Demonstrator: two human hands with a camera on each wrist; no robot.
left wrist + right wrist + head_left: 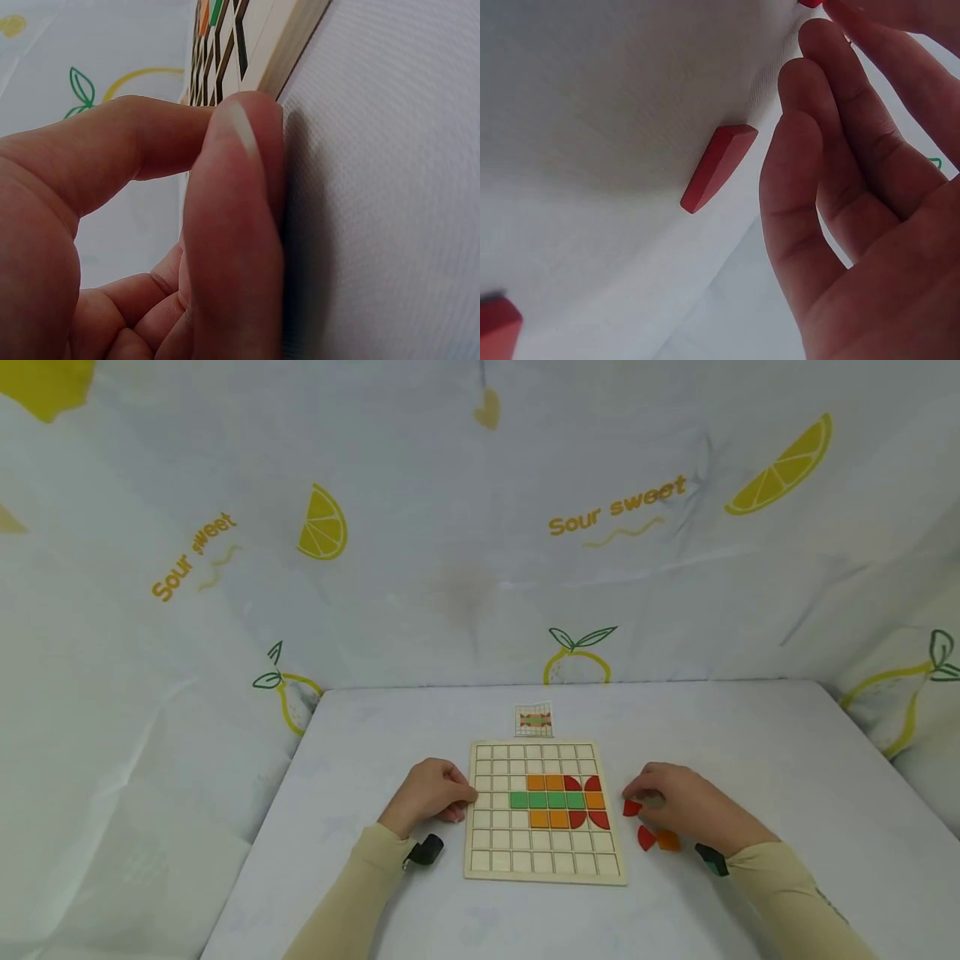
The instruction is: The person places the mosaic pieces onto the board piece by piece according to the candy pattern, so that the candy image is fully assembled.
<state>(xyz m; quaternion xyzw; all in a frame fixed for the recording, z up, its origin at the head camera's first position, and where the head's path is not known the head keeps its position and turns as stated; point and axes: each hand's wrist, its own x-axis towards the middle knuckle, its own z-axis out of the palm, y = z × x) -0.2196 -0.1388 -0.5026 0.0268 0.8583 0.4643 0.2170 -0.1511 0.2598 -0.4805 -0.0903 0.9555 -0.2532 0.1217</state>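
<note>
A wooden grid board [491, 839] lies on the table with orange, green and red pieces set in its cells. My left hand [435, 789] pinches its left edge; in the left wrist view the thumb [236, 225] and index finger meet at the board's rim [281, 56]. Right of the board, my right hand [678, 802] has thumb and index finger at a red quarter-circle piece [632, 808], a sliver of which shows at the fingertips in the right wrist view. Its other fingers [799, 172] are loosely bent. Nearby lie another red quarter-circle piece [646, 837] and an orange piece [668, 841].
Behind the board lies a small pattern card [533, 720] with a coloured grid printed on it. The white table [360, 735] ends at a hanging cloth [450, 635] printed with lemons at the back and sides. A black band sits at each wrist.
</note>
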